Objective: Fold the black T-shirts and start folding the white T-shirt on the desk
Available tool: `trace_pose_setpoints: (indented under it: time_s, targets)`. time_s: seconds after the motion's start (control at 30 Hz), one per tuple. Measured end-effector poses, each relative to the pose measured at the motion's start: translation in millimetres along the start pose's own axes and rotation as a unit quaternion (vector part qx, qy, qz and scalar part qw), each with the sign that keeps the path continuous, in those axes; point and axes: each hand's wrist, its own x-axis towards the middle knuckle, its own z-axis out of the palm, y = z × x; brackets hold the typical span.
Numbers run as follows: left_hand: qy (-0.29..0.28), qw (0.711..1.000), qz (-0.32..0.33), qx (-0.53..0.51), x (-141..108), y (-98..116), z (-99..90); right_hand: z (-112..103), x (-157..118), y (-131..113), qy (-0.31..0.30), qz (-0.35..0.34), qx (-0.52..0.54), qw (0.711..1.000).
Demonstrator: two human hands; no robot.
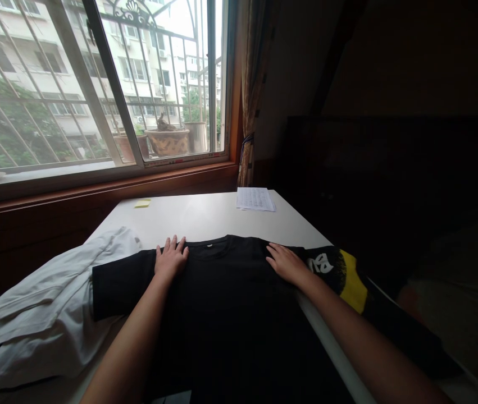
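A black T-shirt (pixel 230 314) lies spread out on the white table, its neckline toward the window and its hem toward me. My left hand (pixel 172 258) rests flat on the shirt's left shoulder area, fingers spread. On the opposite shoulder lies my right hand (pixel 286 262), palm down with the fingers stretched out. The left sleeve of the shirt overlaps a white garment (pixel 62 292). Beside my right forearm is a dark garment (pixel 353 280) with a yellow band and a white print; where it meets the T-shirt's right sleeve I cannot tell.
Printed papers (pixel 255 199) sit at the far right of the white table (pixel 196 216). A yellow sticky note (pixel 142 203) is near its far left corner. Behind stands a window (pixel 171 84) with bars and plant pots outside, and a tied curtain (pixel 247 112). The right side is dark.
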Motion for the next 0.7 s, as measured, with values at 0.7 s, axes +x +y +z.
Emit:
trace_pose_setpoints:
  time_s: [0.7]
  targets:
    - [0.008,1.0,0.004,-0.011,10.7,-12.6,1.4,13.2,49.5,26.7,-0.025,-0.025,0.014,0.999]
